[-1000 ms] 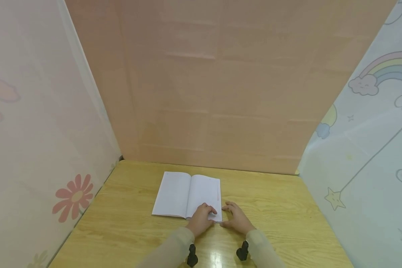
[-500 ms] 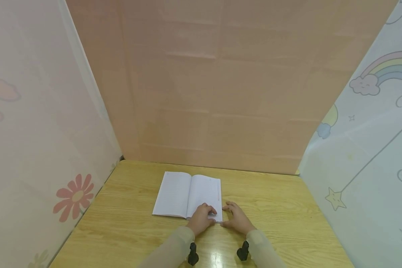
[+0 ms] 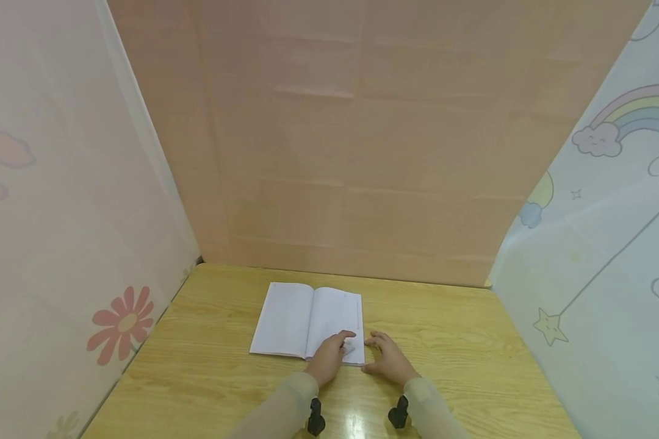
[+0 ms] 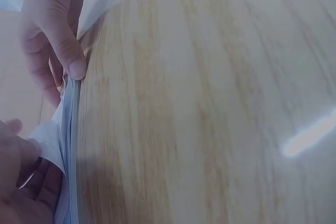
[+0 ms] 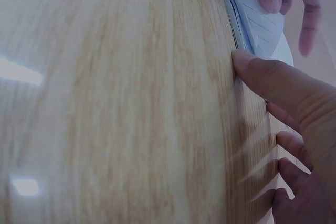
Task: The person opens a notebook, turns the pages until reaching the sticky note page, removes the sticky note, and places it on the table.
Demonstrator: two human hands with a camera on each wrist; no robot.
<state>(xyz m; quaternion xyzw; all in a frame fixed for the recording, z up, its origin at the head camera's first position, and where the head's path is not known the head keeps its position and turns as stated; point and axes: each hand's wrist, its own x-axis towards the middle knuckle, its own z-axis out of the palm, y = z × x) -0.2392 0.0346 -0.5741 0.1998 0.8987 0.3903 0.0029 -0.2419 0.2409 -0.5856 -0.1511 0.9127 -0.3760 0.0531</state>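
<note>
- Along your far left, a white wall sheet [image 3: 33, 244] printed with a coral-red flower [image 3: 123, 329] borders the yellow wood-grain table [image 3: 208, 378].
- Just left of the table's middle, a white-paged paper book [image 3: 282, 320] lies spread flat, its spine running away from you; that position presumably puts its near edge within easy reach of both your hands.
- Over the near part of the book's right half is your left hand [image 3: 325, 361], in a pale cream sleeve [image 3: 280, 405]. Thumb and fingers come together on a thin white ruled page [image 5: 262, 22], its near corner curled up between them, seemingly to part it from the stack beneath. Whether it is a single sheet, you cannot tell.
- Beside the book's right edge is your right hand [image 3: 390, 361], fingers apart and relaxed, clamped on nothing. Its thumb tip touches the near right corner, probably bracing the stack against sliding.
- At your far right, another white wall sheet [image 3: 598, 256] carries a pastel rainbow [image 3: 637, 113] and a yellow star [image 3: 550, 326].
</note>
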